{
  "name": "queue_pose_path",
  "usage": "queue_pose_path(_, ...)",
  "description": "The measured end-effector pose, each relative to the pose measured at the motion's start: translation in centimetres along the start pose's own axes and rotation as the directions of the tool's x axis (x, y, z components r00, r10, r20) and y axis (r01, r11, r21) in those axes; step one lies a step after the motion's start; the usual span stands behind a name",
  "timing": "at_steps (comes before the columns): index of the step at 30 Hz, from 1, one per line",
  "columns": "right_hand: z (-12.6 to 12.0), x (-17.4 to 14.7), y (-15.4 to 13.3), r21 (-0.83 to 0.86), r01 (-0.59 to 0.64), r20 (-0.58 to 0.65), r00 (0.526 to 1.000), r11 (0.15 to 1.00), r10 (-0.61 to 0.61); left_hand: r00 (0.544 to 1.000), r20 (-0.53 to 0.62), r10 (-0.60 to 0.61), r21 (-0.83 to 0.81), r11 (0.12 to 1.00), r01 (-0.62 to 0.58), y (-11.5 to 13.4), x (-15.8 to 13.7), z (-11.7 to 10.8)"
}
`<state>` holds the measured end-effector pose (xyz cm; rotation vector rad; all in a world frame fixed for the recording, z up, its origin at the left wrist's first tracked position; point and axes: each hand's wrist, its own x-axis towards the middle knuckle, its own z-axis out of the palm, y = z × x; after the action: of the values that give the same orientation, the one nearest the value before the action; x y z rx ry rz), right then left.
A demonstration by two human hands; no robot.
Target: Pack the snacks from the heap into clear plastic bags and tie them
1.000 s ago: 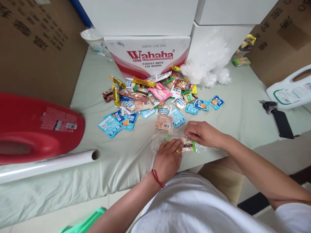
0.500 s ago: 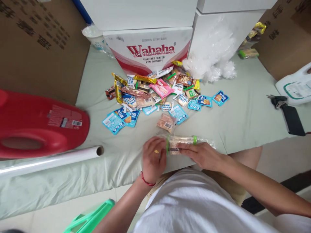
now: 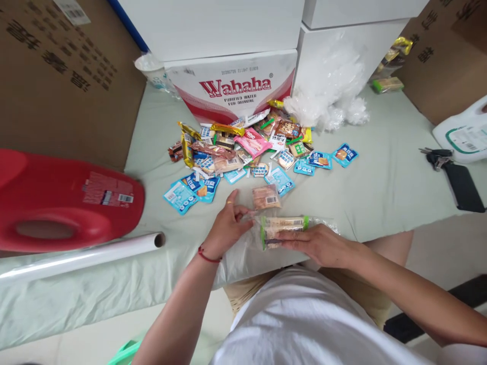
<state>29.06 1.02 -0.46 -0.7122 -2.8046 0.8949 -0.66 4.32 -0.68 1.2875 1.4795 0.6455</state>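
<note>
Near the front edge of the table, wrapped biscuit packs (image 3: pixel 285 223) with green ends lie together in a clear plastic bag (image 3: pixel 251 234). My right hand (image 3: pixel 317 244) rests over their near side, its fingers stretched across and pressing on them; its thumb is hidden. To the left, my left hand (image 3: pixel 228 228) pinches the bag's loose film between thumb and fingers, with the index finger raised. Just beyond the bag lies a separate wrapped brown biscuit (image 3: pixel 265 196). Behind it spreads a pile of small snacks, including a pink packet (image 3: pixel 254 142) and blue sachets (image 3: pixel 180 197).
A red jug (image 3: pixel 110 203) and a white film roll (image 3: pixel 87 258) stand and lie at left. Behind the snacks are a Wahaha carton (image 3: pixel 236 81) and crumpled clear bags (image 3: pixel 331 86). Keys with a black case (image 3: pixel 462 185) and a white jug (image 3: pixel 464 134) are at right.
My left hand has moved left, away from the biscuit packs, drawing the clear film out with it. My right hand stays on the packs.
</note>
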Motion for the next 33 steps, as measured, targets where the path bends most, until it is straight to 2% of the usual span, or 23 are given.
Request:
queue_pose_path(2, -0.2, 0.0, 0.2, 0.026, 0.015, -0.005, 1.0, 1.0, -0.014, 0.998, 0.055, -0.037, -0.063, 0.997, 0.041, 0.2, 0.1, -0.2)
queue_pose_path(5, -0.4, 0.1, 0.5, 0.049, 0.036, -0.009, 0.999, 0.998, -0.036, 1.0, 0.008, -0.026, -0.174, 0.984, 0.027, -0.6, -0.4, -0.5)
queue_pose_path(8, -0.4, 0.1, 0.6, 0.039, 0.045, 0.012, 0.999, 0.998, -0.046, 0.981, -0.195, 0.01, -0.273, 0.96, -0.064, -2.5, -1.4, -1.0)
queue_pose_path(10, -0.4, 0.1, 0.7, 0.033, 0.041, 0.04, 0.998, 0.999, -0.042, 0.931, -0.365, -0.024, -0.275, 0.958, -0.083, -3.7, -2.3, -1.6)
queue_pose_path(12, -0.5, 0.1, 0.7, 0.036, 0.046, 0.064, 0.997, 0.998, -0.048, 0.894, -0.445, -0.041, -0.243, 0.967, -0.076, -4.2, -3.0, -2.0)
queue_pose_path(14, -0.6, 0.2, 0.8, 0.04, 0.065, 0.08, 0.994, 0.997, -0.068, 0.927, -0.374, 0.016, -0.187, 0.978, -0.093, -3.7, -3.2, -2.2)
queue_pose_path(16, -0.8, 0.3, 0.9, 0.04, 0.083, 0.092, 0.992, 0.996, -0.087, 0.974, -0.194, 0.117, -0.093, 0.986, -0.137, -2.4, -2.8, -1.9)
queue_pose_path(18, -0.8, 0.4, 1.1, 0.04, 0.097, 0.098, 0.99, 0.995, -0.1, 0.983, -0.023, 0.183, 0.055, 0.982, -0.182, -0.9, -1.7, -1.2)
queue_pose_path(20, -0.8, 0.4, 1.4, 0.039, 0.1, 0.098, 0.99, 0.994, -0.103, 0.975, 0.086, 0.207, 0.194, 0.956, -0.22, 0.3, -0.3, -0.4)
queue_pose_path(22, -0.8, 0.4, 1.6, 0.036, 0.102, 0.094, 0.99, 0.994, -0.105, 0.968, 0.13, 0.216, 0.227, 0.944, -0.242, 0.9, 0.8, 0.3)
queue_pose_path(24, -0.9, 0.3, 1.7, 0.034, 0.103, 0.088, 0.991, 0.994, -0.106, 0.96, 0.12, 0.253, 0.106, 0.958, -0.266, 0.7, 1.4, 0.6)
queue_pose_path(27, -1.3, 0.4, 1.5, 0.022, 0.102, 0.058, 0.993, 0.995, -0.103, 0.938, 0.005, 0.347, -0.147, 0.928, -0.342, -0.6, 0.6, -0.2)
queue_pose_path(29, -1.7, 0.4, 1.3, 0.006, 0.107, 0.042, 0.993, 0.994, -0.107, 0.914, -0.031, 0.403, -0.157, 0.902, -0.403, -1.8, -0.8, -1.7)
queue_pose_path(30, -1.9, 0.4, 1.2, -0.003, 0.112, 0.036, 0.993, 0.994, -0.112, 0.905, 0.0, 0.426, -0.114, 0.899, -0.423, -2.4, -1.7, -2.5)
queue_pose_path(33, -2.0, 0.3, 1.1, -0.028, 0.099, 0.026, 0.995, 0.995, -0.098, 0.881, 0.189, 0.433, 0.034, 0.894, -0.447, -4.2, -4.5, -4.6)
